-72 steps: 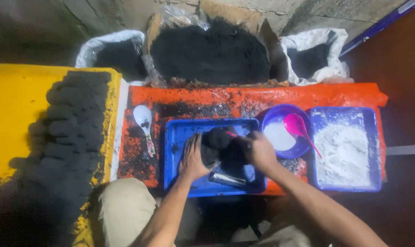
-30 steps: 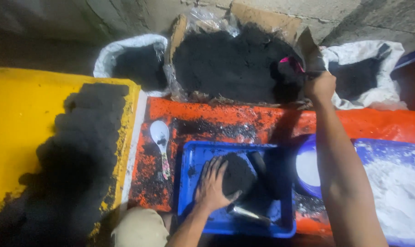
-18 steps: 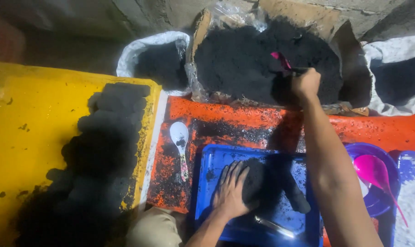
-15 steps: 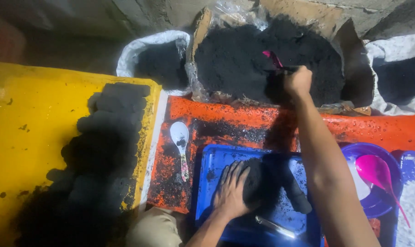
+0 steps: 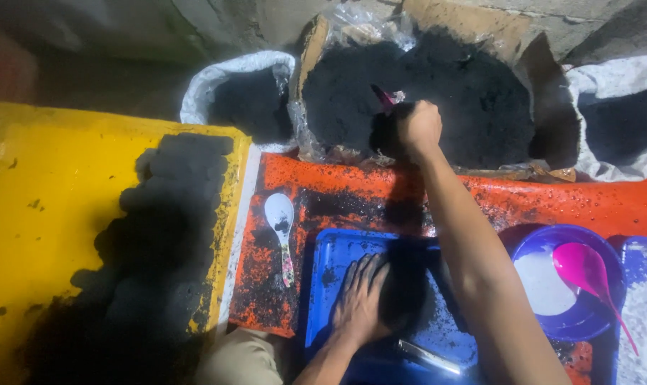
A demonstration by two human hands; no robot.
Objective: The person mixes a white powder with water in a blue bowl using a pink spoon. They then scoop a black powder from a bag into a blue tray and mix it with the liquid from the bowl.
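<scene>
- Two hands work apart: the right hand (image 5: 418, 127) is now sunk further into the black powder heap (image 5: 437, 100) in the cardboard box (image 5: 537, 78) beyond the blue tray (image 5: 338, 257), fist closed on a pink-handled scoop (image 5: 382, 96); a moment ago it was only arriving there
- Since then the view has swung left and nearer, so the yellow board (image 5: 45, 214) fills more of the picture left of the tray
- Left hand (image 5: 363, 303) has stayed inside the tray, fingers spread and pressed flat against a dark lump (image 5: 405, 292) of the same black stuff, not gripping so much as steadying it
- My reading: more powder is being gathered from the box while the lump waits in the tray
- Powder looks fine, matt and loose, spilling as specks over the glossy orange sheet (image 5: 566, 203) under the tray
- White plastic spoon (image 5: 281, 221) lies on that sheet just left of the tray, bowl smudged black
- Rows of rounded black cakes (image 5: 166, 214) sit on the yellow board, lumpy and dull
- Right of the tray, a purple bowl (image 5: 587, 314) holds white powder and a pink spoon (image 5: 587, 271)
- White woven sack (image 5: 227, 75) stands left of the box, dark inside
- Thin metal tool (image 5: 427, 355) lies at the tray's near edge
</scene>
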